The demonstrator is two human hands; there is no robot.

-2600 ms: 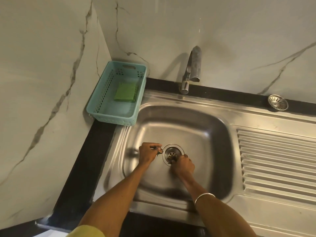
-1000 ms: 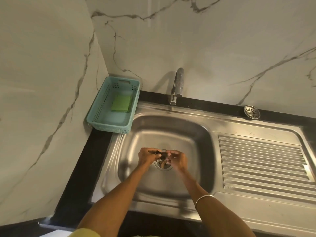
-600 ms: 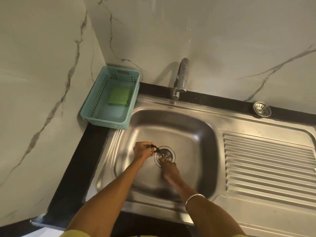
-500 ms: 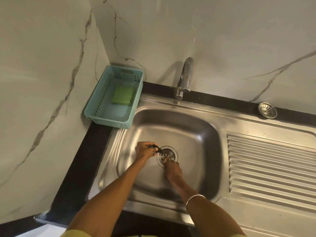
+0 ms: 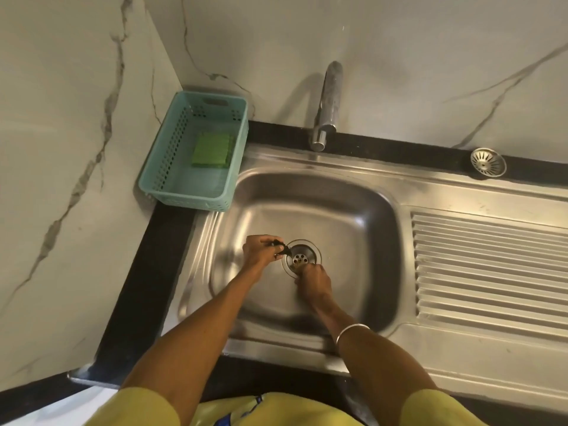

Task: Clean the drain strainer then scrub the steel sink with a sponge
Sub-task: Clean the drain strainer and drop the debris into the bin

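Basket [image 5: 159, 167]: teal plastic, on the black counter [image 5: 138, 287] in the left corner, just beside the basin.
Sponge [image 5: 211, 150]: green, lying flat inside the basket.
Left hand [image 5: 258, 255]: in the sink basin, fingers curled round a small dark object [image 5: 281, 249] held at the drain's left rim; object too small to identify.
Sink [image 5: 338, 210]: steel, single basin with ribbed drainboard to the right.
Drain [image 5: 301, 258]: centre of basin floor, perforated fitting exposed.
Right hand [image 5: 313, 279]: fingers curled at the drain's near edge; whether it holds anything cannot be told.
Tap [image 5: 329, 99]: behind the basin.
Drain strainer [image 5: 488, 162]: on the counter behind the drainboard, far right, well apart from both hands.
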